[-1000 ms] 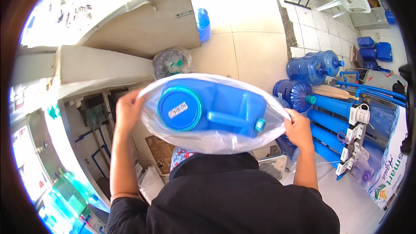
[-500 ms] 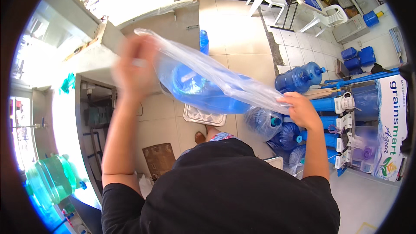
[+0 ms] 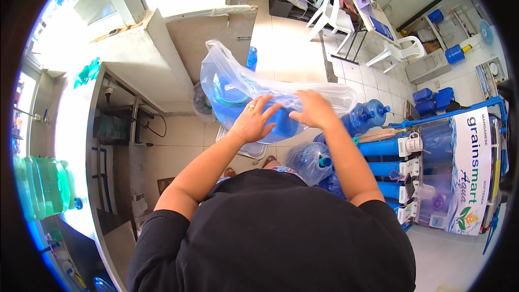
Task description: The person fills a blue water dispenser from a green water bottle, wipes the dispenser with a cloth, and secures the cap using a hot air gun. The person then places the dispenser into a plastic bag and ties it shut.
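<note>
A large clear plastic bag (image 3: 216, 59) hangs loosely around a blue water jug (image 3: 230, 113) in front of me. The bag's gathered upper edge stretches to the right, past both hands. My left hand (image 3: 252, 122) lies against the bag over the jug, fingers spread, with a ring on one finger. Close beside it, my right hand (image 3: 316, 110) rests on the bunched plastic, thumb and fingers apart and pointing left. Part of the jug is hidden by my hands and the folds.
A foil-like tray (image 3: 246, 148) sits on the floor below the jug. Bagged jugs (image 3: 309, 161) and bare blue jugs (image 3: 362, 116) stand to the right, beside a rack of blue filter housings (image 3: 381, 148). At left, a green jug (image 3: 43, 186) is on a counter. White chairs (image 3: 332, 13) are farther back.
My hands have come together from wide apart, the left moving right and nearer, the right moving left. The stretched bag has slackened and spread around the jug.
</note>
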`<state>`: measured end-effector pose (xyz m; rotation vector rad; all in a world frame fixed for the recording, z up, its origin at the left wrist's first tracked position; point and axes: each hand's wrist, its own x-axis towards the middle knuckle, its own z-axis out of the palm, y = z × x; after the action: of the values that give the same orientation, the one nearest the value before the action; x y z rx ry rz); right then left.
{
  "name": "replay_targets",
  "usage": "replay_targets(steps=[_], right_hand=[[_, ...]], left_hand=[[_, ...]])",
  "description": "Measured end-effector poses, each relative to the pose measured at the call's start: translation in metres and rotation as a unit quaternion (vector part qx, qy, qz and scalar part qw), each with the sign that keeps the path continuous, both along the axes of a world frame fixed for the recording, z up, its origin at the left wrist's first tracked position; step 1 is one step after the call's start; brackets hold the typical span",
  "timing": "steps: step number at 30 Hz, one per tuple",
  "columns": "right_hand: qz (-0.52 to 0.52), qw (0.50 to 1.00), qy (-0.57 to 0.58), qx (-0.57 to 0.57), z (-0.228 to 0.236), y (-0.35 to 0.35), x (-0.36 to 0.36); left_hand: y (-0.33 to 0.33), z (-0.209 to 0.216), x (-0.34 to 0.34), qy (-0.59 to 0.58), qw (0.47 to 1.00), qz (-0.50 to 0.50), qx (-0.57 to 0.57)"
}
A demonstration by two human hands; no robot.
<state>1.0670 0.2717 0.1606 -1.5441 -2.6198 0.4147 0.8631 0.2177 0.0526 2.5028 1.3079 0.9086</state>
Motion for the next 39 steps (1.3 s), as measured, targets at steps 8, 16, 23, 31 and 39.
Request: replay_targets(steps=[8, 16, 23, 31, 39], right_hand=[[-0.025, 0.802, 0.256, -0.538, -0.070, 0.034, 0.020], [0.084, 0.977, 0.099, -0.171, -0.113, 0.132, 0.017], [0.203, 0.925, 0.062, -0.314, -0.142, 0.159, -0.023], [0.201, 0.911, 0.100, -0.346, -0.172, 0.178, -0.036], [-0.088, 0.787, 0.305, -0.529, -0.177, 0.192, -0.024]], left_hand=[[-0.022, -0.002, -0.019, 0.037, 0.996, -0.038, 0.075], [0.011, -0.031, 0.037, 0.146, 0.975, 0.163, -0.039], [0.011, -0.026, 0.061, 0.173, 0.941, 0.150, -0.251], [0.012, -0.018, 0.057, 0.203, 0.950, 0.182, -0.150], [0.000, 0.010, 0.076, 0.011, 0.914, 0.405, -0.025]])
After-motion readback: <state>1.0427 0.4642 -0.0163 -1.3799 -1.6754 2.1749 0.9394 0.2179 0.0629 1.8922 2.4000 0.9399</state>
